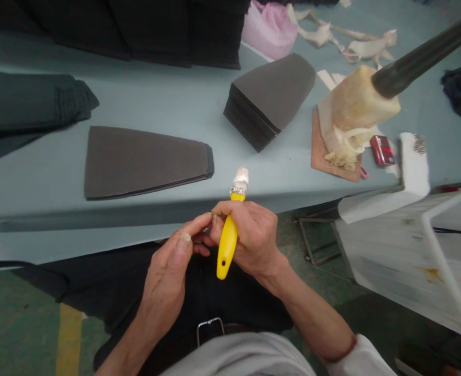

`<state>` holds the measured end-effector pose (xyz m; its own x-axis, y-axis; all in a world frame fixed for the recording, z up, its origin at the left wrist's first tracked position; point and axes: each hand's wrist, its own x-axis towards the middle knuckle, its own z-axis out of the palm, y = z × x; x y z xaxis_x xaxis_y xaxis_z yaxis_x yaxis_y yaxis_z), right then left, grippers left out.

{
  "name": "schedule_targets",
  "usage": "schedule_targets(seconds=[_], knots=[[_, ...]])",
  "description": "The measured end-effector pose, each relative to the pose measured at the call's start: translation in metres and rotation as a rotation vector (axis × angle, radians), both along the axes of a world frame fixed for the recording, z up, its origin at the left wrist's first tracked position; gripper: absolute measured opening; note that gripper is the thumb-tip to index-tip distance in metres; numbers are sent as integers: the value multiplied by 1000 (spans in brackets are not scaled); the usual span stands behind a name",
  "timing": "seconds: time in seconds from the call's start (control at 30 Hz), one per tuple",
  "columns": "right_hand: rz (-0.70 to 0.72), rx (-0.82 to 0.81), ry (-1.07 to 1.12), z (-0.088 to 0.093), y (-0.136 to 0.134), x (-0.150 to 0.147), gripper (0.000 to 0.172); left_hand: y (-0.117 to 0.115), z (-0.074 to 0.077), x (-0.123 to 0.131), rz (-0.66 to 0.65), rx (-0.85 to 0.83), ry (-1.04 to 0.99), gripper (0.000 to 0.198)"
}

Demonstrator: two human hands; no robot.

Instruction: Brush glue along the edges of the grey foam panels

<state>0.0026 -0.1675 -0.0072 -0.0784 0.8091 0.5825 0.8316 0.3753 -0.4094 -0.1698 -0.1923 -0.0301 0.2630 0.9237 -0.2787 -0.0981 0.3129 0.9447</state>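
Observation:
My right hand (252, 235) is closed around a brush with a yellow handle (227, 245). Its bristle end (241, 177) points away from me and is coated in whitish residue. My left hand (170, 266) holds nothing that I can see; its forefinger reaches to the fingertips of my right hand, with the thumb apart. A pale residue shows on the left thumb tip. Beyond my hands, to the left, lies a flat stack of dark grey tapered pieces (146, 162). A thicker stack of similar pieces (273, 94) sits farther back on the blue-green table (168, 99).
At right, a glue-crusted, cream-coloured block-like container (356, 99) with a dark tube stands on a brown board (320, 149). Near it lies a small red box (382, 150). Dark folded fabric (22, 99), a pink bag (273, 28) and white scraps (367, 47) are also around.

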Motion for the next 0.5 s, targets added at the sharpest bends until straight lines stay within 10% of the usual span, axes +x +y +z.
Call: schedule_targets(seconds=[0.5], knots=[[77,-53,179,4,-6,5,16,19,22,12,175,-226,-343,31]])
